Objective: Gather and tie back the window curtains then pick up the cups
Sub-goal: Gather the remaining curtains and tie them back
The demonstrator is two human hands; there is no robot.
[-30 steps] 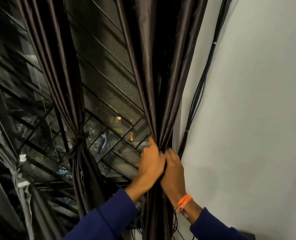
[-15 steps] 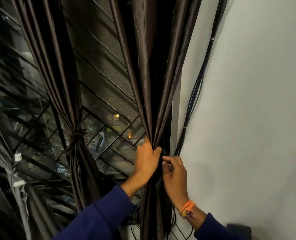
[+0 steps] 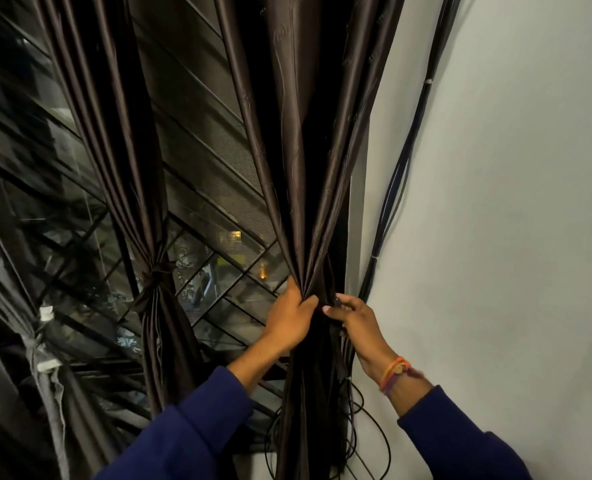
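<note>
A pale wall (image 3: pixel 516 202) fills the right side of the view. A dark window (image 3: pixel 190 174) with a diagonal metal grille takes the left side, with dim outdoor lights showing through the glass.

The right curtain (image 3: pixel 305 140), dark brown and glossy, hangs along the window's right edge, beside the wall. Its folds fan wide at the top and narrow to a bunch at hand level, then drop straight down below. The middle curtain (image 3: pixel 121 133), same fabric, hangs toward the window's centre and is already cinched with a knotted tie (image 3: pixel 154 271). A grey curtain (image 3: pixel 41 341) at the window's left edge is bound with pale bands.

A bundle of black cables (image 3: pixel 401 168) runs down the wall just beside the right curtain, with loose loops near the bottom.

The left hand (image 3: pixel 289 320) is clamped around the gathered right curtain, thumb on the front and fingers wrapped behind. The right hand (image 3: pixel 356 323) sits just beside it on the curtain's wall side, thumb and fingertips pinched on something small and dark at the fabric edge; cannot tell what it is. The two hands are nearly touching. Both arms wear dark blue sleeves (image 3: pixel 190 438). An orange bracelet (image 3: pixel 394 372) is on the right wrist.
</note>
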